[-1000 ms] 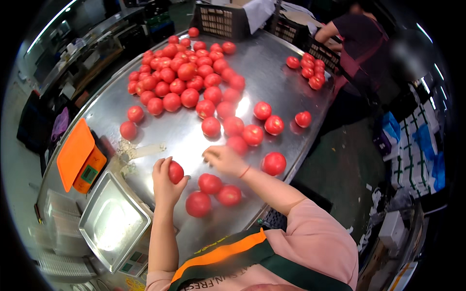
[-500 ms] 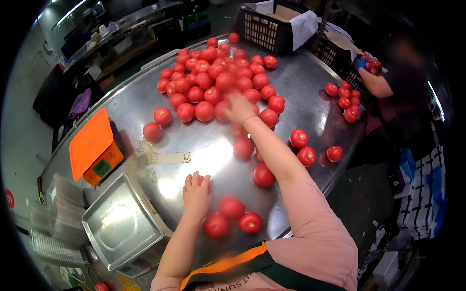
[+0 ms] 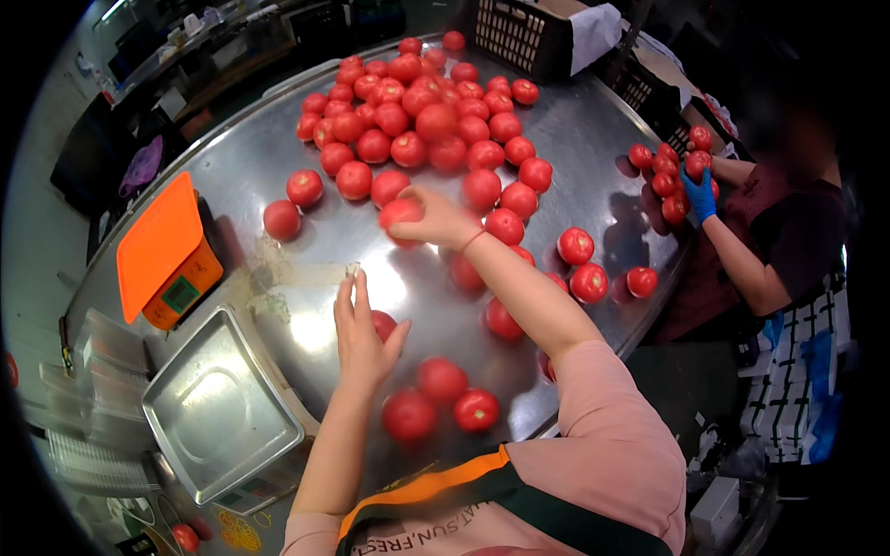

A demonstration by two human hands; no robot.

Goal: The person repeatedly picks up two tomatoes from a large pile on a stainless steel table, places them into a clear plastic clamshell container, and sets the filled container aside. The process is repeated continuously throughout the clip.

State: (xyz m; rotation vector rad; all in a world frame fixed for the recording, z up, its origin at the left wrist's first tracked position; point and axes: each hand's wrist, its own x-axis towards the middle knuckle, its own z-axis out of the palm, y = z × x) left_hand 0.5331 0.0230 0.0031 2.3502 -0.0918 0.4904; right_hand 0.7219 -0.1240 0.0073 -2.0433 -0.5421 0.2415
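Observation:
A red tomato (image 3: 399, 221) is in the grip of my right hand (image 3: 438, 219), just in front of the big heap of tomatoes (image 3: 390, 118). My left hand (image 3: 362, 341) is open, fingers stretched forward and thumb apart. Another tomato (image 3: 383, 324) shows partly between that thumb and fingers, the rest hidden by the hand. Closest to my body is a group of three tomatoes (image 3: 441, 380) on the metal table (image 3: 593, 130). Several more lie under and beside my right forearm.
An orange scale (image 3: 162, 250) and a steel-tray scale (image 3: 222, 408) stand at left, beside stacked clear plastic containers (image 3: 111, 371). Black crates (image 3: 519, 39) line the far edge. At right, a co-worker's blue-gloved hand (image 3: 702, 193) holds tomatoes by a small pile.
My right hand has come back from the heap, bringing a tomato left and nearer. My left hand's fingers have spread off the tomato by it. The co-worker has brought tomatoes to the table.

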